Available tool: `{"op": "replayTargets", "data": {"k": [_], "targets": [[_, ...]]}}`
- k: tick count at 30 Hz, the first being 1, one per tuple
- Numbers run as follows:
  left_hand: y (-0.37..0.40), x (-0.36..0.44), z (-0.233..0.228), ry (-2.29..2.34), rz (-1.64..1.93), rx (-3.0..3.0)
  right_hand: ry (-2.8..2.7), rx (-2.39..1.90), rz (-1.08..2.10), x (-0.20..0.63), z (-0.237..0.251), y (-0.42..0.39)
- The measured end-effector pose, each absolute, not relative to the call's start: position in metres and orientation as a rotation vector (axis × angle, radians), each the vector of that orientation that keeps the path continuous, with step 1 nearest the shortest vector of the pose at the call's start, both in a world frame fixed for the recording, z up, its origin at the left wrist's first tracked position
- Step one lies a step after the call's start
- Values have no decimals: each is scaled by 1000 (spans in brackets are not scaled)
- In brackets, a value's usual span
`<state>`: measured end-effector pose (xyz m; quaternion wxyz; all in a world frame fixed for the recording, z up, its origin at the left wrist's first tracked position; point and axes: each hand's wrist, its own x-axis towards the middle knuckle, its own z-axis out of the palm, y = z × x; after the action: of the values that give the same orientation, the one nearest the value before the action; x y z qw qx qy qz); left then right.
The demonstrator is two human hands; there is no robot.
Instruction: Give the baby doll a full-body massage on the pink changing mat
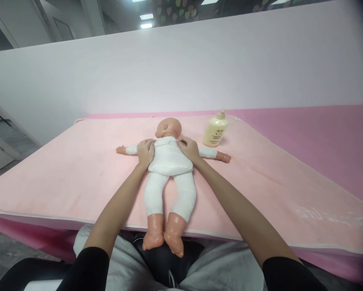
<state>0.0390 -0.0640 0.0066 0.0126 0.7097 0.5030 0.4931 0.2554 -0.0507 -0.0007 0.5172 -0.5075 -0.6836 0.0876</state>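
I see a doll [169, 161] lying on its back in the middle of the frame, on a pale pink blanket [62, 178] that covers the counter. Head points to the top of the frame and is turned toward the left side. Its arms are spread out to left and right, its legs run down toward the bottom, and both bare feet hang over the near edge of the blanket. The doll wears a white suit.

My left hand [145, 152] lies flat on the doll's shoulder and chest on the left side of the frame. Its fingers [147, 142] are loosely spread and rest on the white cloth, not closed around anything. My right hand [189, 148] lies on the doll's other shoulder, right of centre, with its fingers [183, 140] at the collar just below the head. They press on the cloth; I cannot tell whether they pinch it. Both forearms run up from the bottom of the frame, black sleeves at the bottom edge.

A cream pump bottle [215, 129] stands upright on the blanket, upper right of the doll, near its outstretched arm but not touching. A darker pink mat [321, 137] shows under the blanket at right. A pale wall [199, 60] fills the upper half of the frame behind the counter.
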Motion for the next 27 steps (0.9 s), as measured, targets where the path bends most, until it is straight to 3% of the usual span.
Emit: {"op": "replayTargets", "data": {"k": [27], "targets": [[-70,40,11,1467,1584,2240,-1648,-1212,200,256,-2,-49]]}}
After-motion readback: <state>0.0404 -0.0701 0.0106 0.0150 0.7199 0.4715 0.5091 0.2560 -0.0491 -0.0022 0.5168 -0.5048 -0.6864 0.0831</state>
